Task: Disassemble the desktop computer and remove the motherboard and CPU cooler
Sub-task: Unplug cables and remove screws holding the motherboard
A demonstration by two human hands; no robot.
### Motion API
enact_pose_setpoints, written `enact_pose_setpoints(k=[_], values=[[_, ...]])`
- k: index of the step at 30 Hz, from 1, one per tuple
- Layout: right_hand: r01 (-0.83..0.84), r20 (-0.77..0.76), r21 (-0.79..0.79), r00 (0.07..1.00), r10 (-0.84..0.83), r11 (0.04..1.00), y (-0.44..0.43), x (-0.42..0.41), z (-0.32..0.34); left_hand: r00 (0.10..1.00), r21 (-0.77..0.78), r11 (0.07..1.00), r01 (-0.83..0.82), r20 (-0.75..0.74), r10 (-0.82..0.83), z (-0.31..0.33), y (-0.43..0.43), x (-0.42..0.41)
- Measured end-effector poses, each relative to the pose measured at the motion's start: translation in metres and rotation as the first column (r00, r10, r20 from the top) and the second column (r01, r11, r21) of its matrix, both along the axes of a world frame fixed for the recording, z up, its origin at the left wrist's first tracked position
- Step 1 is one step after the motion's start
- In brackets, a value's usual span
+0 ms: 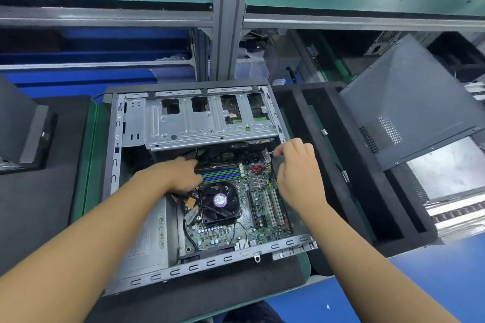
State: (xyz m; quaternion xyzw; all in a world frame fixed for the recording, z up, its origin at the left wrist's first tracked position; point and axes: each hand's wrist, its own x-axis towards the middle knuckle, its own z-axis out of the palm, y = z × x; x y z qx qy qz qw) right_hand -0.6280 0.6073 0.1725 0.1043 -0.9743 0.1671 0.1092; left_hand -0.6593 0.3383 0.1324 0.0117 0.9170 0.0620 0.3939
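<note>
Green motherboard [225, 237], cooler [220, 202] centred; our right grip [299, 173] pinches the white connector [266, 155] at its far corner; left grip [181, 176], beside the cooler, unclear.

head view | worn on head | faces forward-down | close above open computer case [194, 267]

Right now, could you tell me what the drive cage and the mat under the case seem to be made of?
Drive cage: bare sheet metal, probably steel, dull silver with stamped ribs and cutouts. Mat: dark grey foam, seemingly, matte and thick-edged.
</note>
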Motion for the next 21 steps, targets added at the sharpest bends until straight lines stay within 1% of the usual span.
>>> enact_pose_setpoints(k=[2,4,6,8,10,12,14,15,17,21], values=[[-0.016,-0.018,0.023,1.0,0.017,1.0,0.0,0.001,0.0,0.997,0.006,1.0,-0.023,0.077,0.023,0.003,-0.006,-0.005],[-0.02,-0.03,0.073,0.999,0.022,0.997,-0.001,0.003,0.0,0.992,0.005,0.995,-0.104,0.076,0.103,0.004,-0.01,-0.009],[-0.026,-0.041,0.167,0.999,0.034,0.986,-0.002,0.005,-0.001,0.99,-0.016,0.991,-0.137,0.039,0.137,0.0,-0.013,-0.012],[-0.052,-0.055,0.239,0.996,0.067,0.97,-0.002,0.007,-0.003,0.988,-0.074,0.986,-0.148,0.038,0.151,-0.005,-0.016,-0.011],[-0.122,-0.053,0.294,0.988,0.143,0.948,-0.003,0.009,-0.004,0.99,-0.154,0.979,-0.135,0.009,0.138,-0.006,-0.016,-0.01],[-0.247,0.025,0.346,0.967,0.254,0.905,-0.005,0.009,-0.004,0.99,-0.189,0.972,-0.137,-0.003,0.139,-0.005,-0.012,-0.012],[-0.408,0.181,0.364,0.913,0.366,0.837,-0.006,0.007,-0.005,0.991,-0.165,0.978,-0.129,-0.002,0.13,-0.004,-0.009,-0.015],[-0.46,0.245,0.362,0.886,0.393,0.811,-0.007,0.005,-0.005,0.994,-0.144,0.983,-0.113,-0.002,0.114,-0.004,-0.008,-0.017],[-0.485,0.29,0.369,0.87,0.397,0.793,-0.008,0.001,-0.004,0.998,-0.093,0.994,-0.061,0.019,0.063,-0.003,-0.009,-0.018],[-0.485,0.324,0.399,0.869,0.375,0.778,-0.01,0.001,-0.004,0.995,0.039,0.998,0.044,0.085,-0.047,0.0,-0.024,-0.011]])
